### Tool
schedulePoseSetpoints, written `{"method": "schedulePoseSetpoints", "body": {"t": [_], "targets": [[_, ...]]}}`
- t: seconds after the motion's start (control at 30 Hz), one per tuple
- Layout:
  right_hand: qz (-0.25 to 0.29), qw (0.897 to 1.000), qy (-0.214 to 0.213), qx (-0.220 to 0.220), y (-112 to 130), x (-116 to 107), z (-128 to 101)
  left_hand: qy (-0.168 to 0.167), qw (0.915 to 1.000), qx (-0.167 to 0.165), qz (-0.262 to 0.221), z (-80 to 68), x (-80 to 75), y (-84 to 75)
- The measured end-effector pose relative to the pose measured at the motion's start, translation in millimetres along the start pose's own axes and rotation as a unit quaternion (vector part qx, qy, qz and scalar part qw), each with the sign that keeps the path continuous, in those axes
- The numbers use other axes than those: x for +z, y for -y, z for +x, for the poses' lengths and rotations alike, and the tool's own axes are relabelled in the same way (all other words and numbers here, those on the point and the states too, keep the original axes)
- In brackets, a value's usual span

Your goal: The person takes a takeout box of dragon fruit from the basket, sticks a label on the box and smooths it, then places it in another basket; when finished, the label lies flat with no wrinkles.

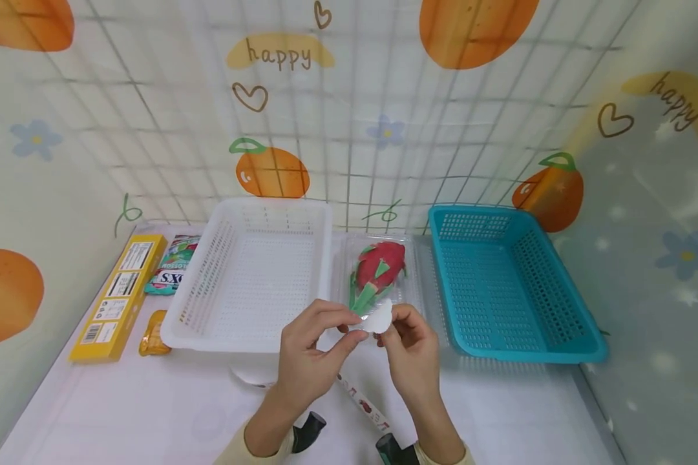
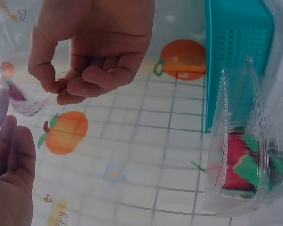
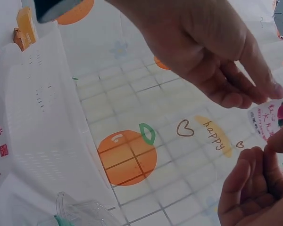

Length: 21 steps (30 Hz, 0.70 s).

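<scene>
A pale backdrop cloth point(image 1: 349, 110) printed with oranges and the word "happy" hangs beyond a white-covered table point(image 1: 518, 413). Along the table's far edge sit a white basket point(image 1: 177, 332), left of centre, and a teal basket point(image 1: 535, 355), near the right edge. A clear plastic box point(image 1: 414, 290) lies between them. By the table's left edge is a yellow carton point(image 1: 116, 303) whose print is too small to read. Two hands meet above the table, near the box's front edge: the left hand point(image 1: 311, 355) and the right hand point(image 1: 413, 358), thumb and fingertips of each pinching a small sticker. Inside the box lies a red dragon fruit point(image 1: 378, 268). Beside the carton, a green pouch point(image 1: 177, 265) shows partly legible lettering; nearer is a gold packet point(image 1: 154, 334). A label strip point(image 1: 365, 407) trails between the wrists. The sticker point(image 1: 379, 318), printed with a dragon fruit and pink Chinese characters, seemingly 红心火龙果, should be feather-light, floppy, easily creased and probably tacky underneath; its outer rim seems the best hold.
</scene>
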State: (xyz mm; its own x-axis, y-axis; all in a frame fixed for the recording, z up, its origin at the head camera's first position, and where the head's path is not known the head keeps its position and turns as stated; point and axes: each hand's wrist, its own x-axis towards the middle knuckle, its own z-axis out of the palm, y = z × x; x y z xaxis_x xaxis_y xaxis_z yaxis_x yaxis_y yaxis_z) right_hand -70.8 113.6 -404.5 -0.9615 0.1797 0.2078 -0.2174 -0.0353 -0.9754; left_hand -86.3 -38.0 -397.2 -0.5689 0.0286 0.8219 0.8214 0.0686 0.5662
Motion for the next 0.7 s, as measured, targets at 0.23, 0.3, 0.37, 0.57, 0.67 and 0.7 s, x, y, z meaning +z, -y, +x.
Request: {"method": "schedulePoseSetpoints", "body": {"t": [0.23, 0.3, 0.37, 0.57, 0.67, 0.7], "targets": [[0.001, 1.0, 0.01, -0.012, -3, 2, 0, -0.017, 0.9959, -0.082, -0.033, 0.1, 4.1, 7.4], [-0.003, 1.0, 0.012, -0.015, -4, 3, -1, -0.027, 0.9929, -0.109, -0.037, -0.8, 4.9, 8.8], [-0.012, 1.0, 0.015, -0.014, -5, 3, -1, -0.041, 0.9885, -0.139, -0.044, -1.4, 6.0, 9.7], [-0.065, 0.997, 0.039, 0.003, -5, 6, -1, -0.083, 0.971, -0.218, -0.051, -1.1, 6.8, 13.4], [-0.11, 0.992, 0.064, 0.015, -4, 5, 1, -0.093, 0.966, -0.235, -0.053, -0.8, 5.8, 15.6], [-0.129, 0.989, 0.07, 0.02, -4, 4, 2, -0.095, 0.9642, -0.241, -0.054, -0.7, 5.5, 16.3]]}}
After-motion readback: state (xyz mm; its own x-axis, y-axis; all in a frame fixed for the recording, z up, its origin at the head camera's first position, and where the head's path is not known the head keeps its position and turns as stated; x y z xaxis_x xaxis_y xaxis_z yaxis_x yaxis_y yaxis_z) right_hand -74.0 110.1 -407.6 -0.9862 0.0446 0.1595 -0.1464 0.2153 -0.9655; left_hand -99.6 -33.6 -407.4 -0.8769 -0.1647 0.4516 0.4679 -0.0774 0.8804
